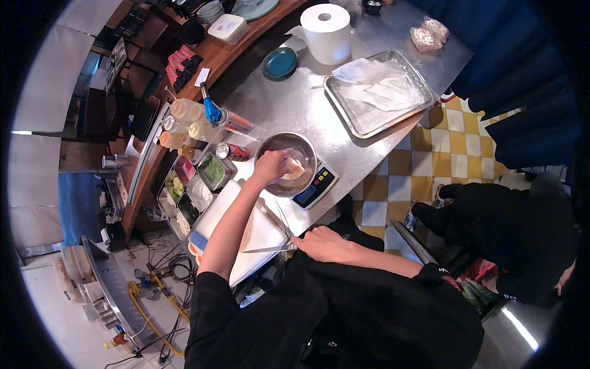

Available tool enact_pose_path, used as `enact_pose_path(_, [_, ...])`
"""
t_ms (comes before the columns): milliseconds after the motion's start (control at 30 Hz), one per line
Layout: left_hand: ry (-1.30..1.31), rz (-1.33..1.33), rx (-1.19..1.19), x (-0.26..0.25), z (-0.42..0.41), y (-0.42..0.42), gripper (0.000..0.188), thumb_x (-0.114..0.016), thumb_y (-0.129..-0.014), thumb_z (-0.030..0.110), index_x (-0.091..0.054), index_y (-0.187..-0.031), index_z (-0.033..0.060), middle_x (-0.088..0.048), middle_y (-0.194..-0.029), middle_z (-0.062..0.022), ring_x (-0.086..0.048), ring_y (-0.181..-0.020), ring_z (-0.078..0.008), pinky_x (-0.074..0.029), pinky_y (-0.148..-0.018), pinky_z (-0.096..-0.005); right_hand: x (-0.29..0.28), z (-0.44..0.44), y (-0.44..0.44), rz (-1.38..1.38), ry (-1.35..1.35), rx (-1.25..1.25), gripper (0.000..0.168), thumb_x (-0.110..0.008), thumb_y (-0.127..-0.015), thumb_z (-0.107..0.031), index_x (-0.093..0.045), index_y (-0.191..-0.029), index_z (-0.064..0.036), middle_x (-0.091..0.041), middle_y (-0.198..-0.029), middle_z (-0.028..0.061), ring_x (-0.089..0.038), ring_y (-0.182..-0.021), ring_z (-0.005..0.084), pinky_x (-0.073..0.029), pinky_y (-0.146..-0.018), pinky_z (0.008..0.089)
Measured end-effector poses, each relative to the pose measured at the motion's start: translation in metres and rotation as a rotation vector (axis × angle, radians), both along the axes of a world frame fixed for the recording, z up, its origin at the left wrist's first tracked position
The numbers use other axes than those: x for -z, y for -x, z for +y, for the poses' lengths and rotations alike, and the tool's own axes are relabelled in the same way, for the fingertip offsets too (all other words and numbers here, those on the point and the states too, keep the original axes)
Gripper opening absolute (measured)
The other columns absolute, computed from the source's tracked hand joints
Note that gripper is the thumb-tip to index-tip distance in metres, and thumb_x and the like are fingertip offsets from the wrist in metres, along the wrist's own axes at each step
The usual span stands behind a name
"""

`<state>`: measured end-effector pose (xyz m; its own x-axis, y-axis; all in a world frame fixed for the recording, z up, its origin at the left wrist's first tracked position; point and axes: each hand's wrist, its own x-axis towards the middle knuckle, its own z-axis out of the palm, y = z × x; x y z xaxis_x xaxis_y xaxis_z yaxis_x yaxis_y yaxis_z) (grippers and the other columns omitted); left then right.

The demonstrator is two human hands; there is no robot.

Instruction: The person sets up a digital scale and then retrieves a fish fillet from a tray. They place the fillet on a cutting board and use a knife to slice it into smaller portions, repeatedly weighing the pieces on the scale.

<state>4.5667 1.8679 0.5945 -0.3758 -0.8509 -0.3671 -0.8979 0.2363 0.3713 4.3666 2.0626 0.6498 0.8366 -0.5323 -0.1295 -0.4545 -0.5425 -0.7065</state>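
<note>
My left hand (pixel 271 167) reaches down into a round steel mixing bowl (pixel 305 185), its fingers around a pale pinkish piece of food (pixel 293 169), perhaps raw fish or meat. Beneath the bowl is a black digital kitchen scale (pixel 321 185) with yellow and red buttons. My right hand (pixel 321 243) grips a knife (pixel 269 249), whose blade points left across a white cutting board (pixel 230 230). A long pinkish strip (pixel 249 233), possibly food, lies on the board by the blade. A thin metal utensil (pixel 282 214) also rests near the knife hand.
Left of the bowl stand a drink can (pixel 233 152), a blue-headed gas torch (pixel 213 113), squeeze bottles (pixel 186 110) and steel ingredient containers (pixel 214 170). Farther back are a paper roll (pixel 326 37), a teal plate (pixel 280 62) and a paper-lined metal tray (pixel 355 127). Another person (pixel 498 230) is at right.
</note>
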Motion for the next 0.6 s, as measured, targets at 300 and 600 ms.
enact_pose_path(300, [0.09,0.402,-0.075,-0.059,0.021,-0.043,0.036,-0.07,-0.087,0.005,-0.066,-0.122,-0.0009,-0.074,-0.106,-0.019,-0.073,-0.098,-0.0235,-0.056,-0.088,-0.0349,0.019,0.015,-0.016,-0.159,0.129,0.066,0.014,-0.055,-0.087,-0.009,-0.06,-0.095,0.002,-0.066,-0.067,0.0193,-0.071,-0.068,0.0392,-0.055,-0.059,0.051])
enact_pose_path(600, [0.071,0.374,-0.205,-0.115,0.075,-0.091,0.035,-0.07,-0.091,0.007,-0.064,-0.124,-0.0004,-0.074,-0.107,-0.0136,-0.072,-0.097,-0.0208,-0.056,-0.088,-0.0334,-0.006,0.025,-0.024,-0.129,0.182,0.069,0.013,-0.056,-0.087,-0.007,-0.06,-0.096,0.001,-0.065,-0.063,0.0159,-0.071,-0.065,0.0366,-0.055,-0.056,0.0487])
